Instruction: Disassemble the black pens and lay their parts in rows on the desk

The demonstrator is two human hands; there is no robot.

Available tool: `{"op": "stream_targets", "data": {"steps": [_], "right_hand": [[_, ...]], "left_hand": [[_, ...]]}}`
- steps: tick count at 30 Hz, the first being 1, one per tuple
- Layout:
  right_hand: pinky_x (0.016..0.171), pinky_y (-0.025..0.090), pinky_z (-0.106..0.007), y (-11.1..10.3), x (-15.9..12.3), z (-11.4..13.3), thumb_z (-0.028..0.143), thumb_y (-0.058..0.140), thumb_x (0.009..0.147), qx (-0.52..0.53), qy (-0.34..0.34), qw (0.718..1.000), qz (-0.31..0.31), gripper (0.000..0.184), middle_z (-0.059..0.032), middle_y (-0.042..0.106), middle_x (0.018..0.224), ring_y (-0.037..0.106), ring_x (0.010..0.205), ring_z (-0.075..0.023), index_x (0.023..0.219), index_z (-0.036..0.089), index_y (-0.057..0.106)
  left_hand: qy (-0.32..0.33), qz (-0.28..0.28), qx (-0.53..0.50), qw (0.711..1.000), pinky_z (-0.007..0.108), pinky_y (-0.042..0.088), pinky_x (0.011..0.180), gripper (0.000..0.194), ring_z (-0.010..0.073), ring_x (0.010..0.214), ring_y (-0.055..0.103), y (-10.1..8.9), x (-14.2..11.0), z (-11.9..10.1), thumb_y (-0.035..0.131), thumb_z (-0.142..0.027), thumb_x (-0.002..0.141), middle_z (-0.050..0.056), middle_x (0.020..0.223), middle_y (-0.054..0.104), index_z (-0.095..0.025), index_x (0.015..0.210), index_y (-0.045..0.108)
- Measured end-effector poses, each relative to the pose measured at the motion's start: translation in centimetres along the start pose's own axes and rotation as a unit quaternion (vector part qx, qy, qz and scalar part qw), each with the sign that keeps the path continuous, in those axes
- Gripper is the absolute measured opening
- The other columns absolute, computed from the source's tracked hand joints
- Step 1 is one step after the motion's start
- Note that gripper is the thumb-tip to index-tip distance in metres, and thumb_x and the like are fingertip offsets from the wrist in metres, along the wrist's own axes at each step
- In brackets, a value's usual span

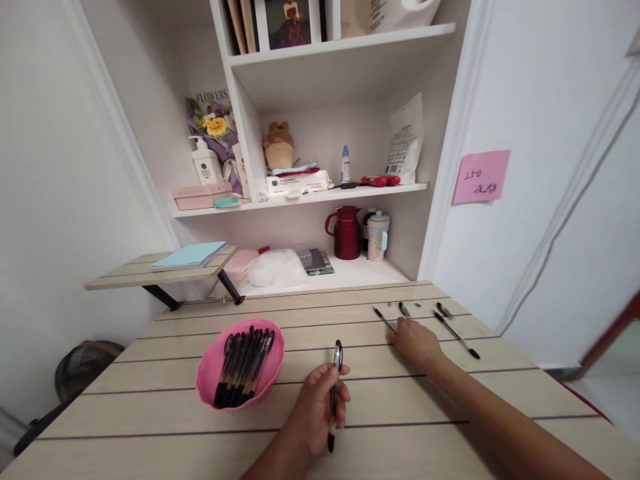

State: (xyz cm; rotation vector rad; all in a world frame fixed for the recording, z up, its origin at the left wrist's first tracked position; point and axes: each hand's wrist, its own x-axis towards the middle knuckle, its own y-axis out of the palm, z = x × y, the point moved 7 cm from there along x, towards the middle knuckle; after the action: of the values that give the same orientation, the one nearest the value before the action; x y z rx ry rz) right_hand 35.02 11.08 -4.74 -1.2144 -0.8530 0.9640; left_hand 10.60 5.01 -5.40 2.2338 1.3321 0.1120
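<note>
My left hand (320, 403) is closed around a black capped pen (339, 357), held upright over the near middle of the table. Farther right, my right hand (415, 345) has its fingers closed on the rear part of an uncapped pen (384, 319), whose tip points away to the left. Just beyond that hand lies a pen cap (404, 309). A second pen cap (444, 310) rests to its right, near another uncapped pen (456, 335). On the left, a pink scalloped bowl (204, 383) holds several black pens (245, 367).
Two tiny pieces lie by the caps, one of them a dark bit (418, 305). A small raised shelf (115, 277) with blue paper (193, 255) stands at the back left. Behind the table, a white shelf unit (300, 200) holds a red jug (347, 233) and a lidded cup (378, 237).
</note>
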Motion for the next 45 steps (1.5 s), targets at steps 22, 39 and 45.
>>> {"op": "stream_targets", "data": {"steps": [22,39,45], "right_hand": [[0.069,0.041,-0.036,-0.2,0.9,-1.9,0.033,0.039,0.077,0.012,0.046,0.999,-0.002,0.035,-0.0189,0.062,0.095,0.059,0.088,-0.0279,0.093,0.012,0.061],[0.057,0.04,-0.026,-2.8,-6.4,7.9,0.048,0.034,0.08,0.369,-0.126,0.919,0.056,0.04,-0.0036,0.06,0.061,0.056,0.06,-0.0155,0.064,0.018,0.056],[0.054,0.043,-0.023,-1.4,-10.5,12.9,0.054,0.052,0.068,0.708,-0.039,0.691,0.14,0.038,0.001,0.059,0.065,0.052,0.052,-0.0093,0.078,0.017,0.057]], "left_hand": [[-0.002,0.005,-0.002,1.0,0.018,0.023,0.033,0.039,0.0035,0.033,0.038,-0.1,0.2,0.1,0.056,-0.045,0.071,-0.003,0.058,0.053,-0.014,0.094,0.053],[-0.003,0.019,0.002,1.0,0.018,0.025,0.035,0.04,0.004,0.034,0.04,-0.1,0.2,0.3,0.056,-0.044,0.071,-0.002,0.057,0.054,-0.012,0.094,0.053],[0.011,0.02,0.014,1.0,0.018,0.026,0.035,0.037,0.0047,0.033,0.041,-0.2,0.1,0.2,0.056,-0.045,0.071,-0.003,0.056,0.053,-0.013,0.089,0.052]]}}
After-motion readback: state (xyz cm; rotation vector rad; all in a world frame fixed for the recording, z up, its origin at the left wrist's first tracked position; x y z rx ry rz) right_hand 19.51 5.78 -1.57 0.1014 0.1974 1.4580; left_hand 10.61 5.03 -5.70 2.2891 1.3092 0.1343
